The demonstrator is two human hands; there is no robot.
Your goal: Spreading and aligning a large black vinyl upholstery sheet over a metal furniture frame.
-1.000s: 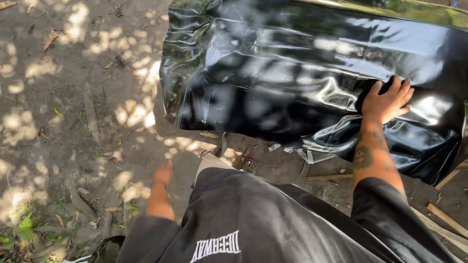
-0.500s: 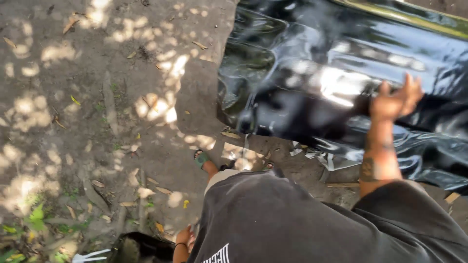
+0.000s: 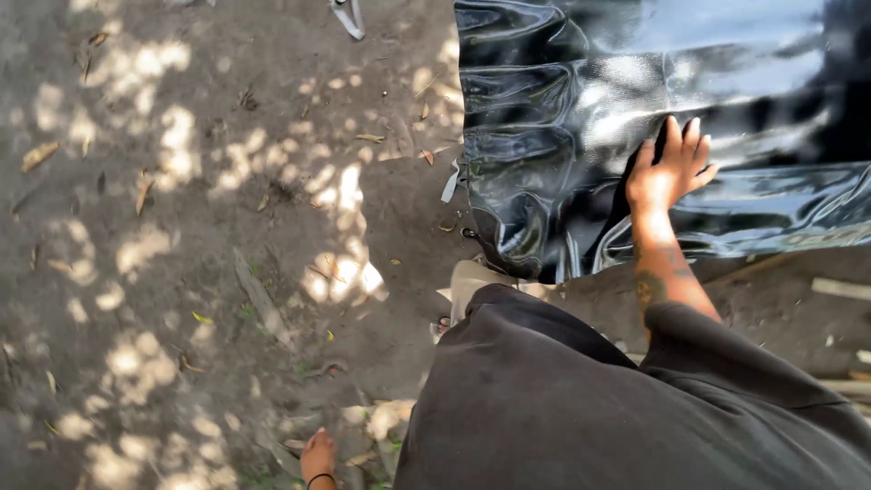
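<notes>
A large, shiny black plastic sheet (image 3: 581, 109) lies crumpled over something at the upper right, its wrinkled corner hanging down toward the soil. My right hand (image 3: 667, 168) rests flat on the sheet near its lower edge, fingers spread and pointing away from me, gripping nothing. My forearm runs back from it into a black sleeve. My left hand (image 3: 318, 458) hangs low at the bottom edge with a dark band at the wrist; only part of it shows and its fingers are hidden. One sandalled foot (image 3: 442, 324) peeks out beneath my black shirt (image 3: 562, 408).
Bare soil dappled with sunlight covers the left, scattered with dry leaves and a thin stick (image 3: 263, 304). A grey strap (image 3: 349, 18) lies at the top. Pale wooden pieces (image 3: 839, 289) lie on the ground at the right, below the sheet.
The view has swung left, so the sheet sits further right. My right hand has slid toward the sheet's lower left corner, and my left hand has dropped to the bottom edge.
</notes>
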